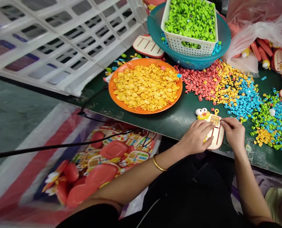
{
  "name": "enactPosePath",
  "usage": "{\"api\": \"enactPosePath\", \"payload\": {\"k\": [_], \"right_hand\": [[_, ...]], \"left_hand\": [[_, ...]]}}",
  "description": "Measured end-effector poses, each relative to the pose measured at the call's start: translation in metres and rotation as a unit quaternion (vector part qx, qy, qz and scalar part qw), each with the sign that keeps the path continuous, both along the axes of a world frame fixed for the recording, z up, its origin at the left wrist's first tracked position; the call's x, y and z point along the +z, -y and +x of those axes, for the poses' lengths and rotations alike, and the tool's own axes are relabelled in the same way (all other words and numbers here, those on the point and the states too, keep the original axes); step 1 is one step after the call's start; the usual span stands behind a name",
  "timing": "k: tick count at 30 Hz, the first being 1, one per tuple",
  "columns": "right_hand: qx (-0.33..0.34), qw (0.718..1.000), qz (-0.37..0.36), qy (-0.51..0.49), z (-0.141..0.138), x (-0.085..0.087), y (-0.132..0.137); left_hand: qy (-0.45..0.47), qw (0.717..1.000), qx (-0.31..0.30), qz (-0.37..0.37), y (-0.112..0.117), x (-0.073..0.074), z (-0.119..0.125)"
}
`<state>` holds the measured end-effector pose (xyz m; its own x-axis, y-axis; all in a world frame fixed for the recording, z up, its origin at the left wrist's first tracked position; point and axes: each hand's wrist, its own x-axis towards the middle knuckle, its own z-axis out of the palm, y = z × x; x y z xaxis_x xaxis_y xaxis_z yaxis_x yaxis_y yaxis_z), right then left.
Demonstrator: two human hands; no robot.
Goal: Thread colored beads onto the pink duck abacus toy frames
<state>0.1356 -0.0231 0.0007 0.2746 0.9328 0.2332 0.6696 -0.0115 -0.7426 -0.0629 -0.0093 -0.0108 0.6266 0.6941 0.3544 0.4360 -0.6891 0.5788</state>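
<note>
A cream toy board (218,134) with red grooves and a red rim lies at the front edge of the green table. A duck-like head (202,113) with bulging white eyes and a small yellow loop (216,111) stand at its far end. My left hand (195,137) grips the board from the left, thumb and fingers lying over its face. My right hand (234,131) is closed in a pinch at the board's upper right edge. Whatever is between those fingertips is too small or hidden to name.
An orange plate (112,95) of yellow pieces lies left. Behind stands a teal basin (152,23) bearing a white basket (171,39) of green pieces. Loose red beads (202,79) and blue beads (246,98) spread rightward. Below left is a bag of finished-looking toys (113,149).
</note>
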Motion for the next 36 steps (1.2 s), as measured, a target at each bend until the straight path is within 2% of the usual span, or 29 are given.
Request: {"api": "enactPosePath", "payload": {"k": [4,10,11,15,16,18,21,25,29,30,34,36], "right_hand": [[0.002,0.997,0.047,0.066,-0.013,-0.009,0.010],[0.102,0.991,0.041,0.077,-0.018,-0.010,0.029],[0.091,0.992,0.045,0.072,-0.015,-0.009,0.029],[-0.061,0.994,0.037,0.085,0.008,-0.004,0.009],[-0.075,0.993,0.026,0.084,0.014,-0.003,0.003],[-0.051,0.998,0.003,0.043,0.018,-0.003,-0.006],[-0.001,1.000,-0.008,-0.025,0.010,-0.004,-0.008],[0.018,0.999,0.024,0.038,-0.010,-0.004,0.009],[0.080,0.996,0.021,0.046,-0.015,-0.003,0.022],[0.072,0.996,0.023,0.046,-0.012,-0.002,0.018],[-0.034,0.992,0.039,0.112,0.012,-0.002,-0.015],[-0.027,0.990,0.016,0.136,0.022,-0.001,-0.028]], "left_hand": [[0.018,0.999,0.039,-0.001,0.002,-0.004,0.001],[-0.023,0.999,0.043,0.002,0.001,-0.001,0.000],[-0.028,0.999,0.036,0.004,0.000,0.001,0.000],[-0.085,0.996,-0.019,0.014,-0.003,0.009,0.001],[-0.092,0.995,-0.033,0.017,-0.004,0.010,0.002],[-0.075,0.996,-0.045,0.023,-0.003,0.009,0.002],[-0.015,0.998,-0.043,0.031,-0.002,0.004,0.002],[0.011,0.999,-0.021,0.024,-0.001,-0.002,0.000],[-0.008,1.000,-0.005,-0.002,-0.002,-0.002,0.000],[-0.015,1.000,-0.007,-0.012,-0.003,-0.001,0.001],[-0.066,0.997,-0.027,-0.020,-0.007,0.010,0.004],[-0.099,0.993,-0.062,0.009,-0.009,0.014,0.006]]}}
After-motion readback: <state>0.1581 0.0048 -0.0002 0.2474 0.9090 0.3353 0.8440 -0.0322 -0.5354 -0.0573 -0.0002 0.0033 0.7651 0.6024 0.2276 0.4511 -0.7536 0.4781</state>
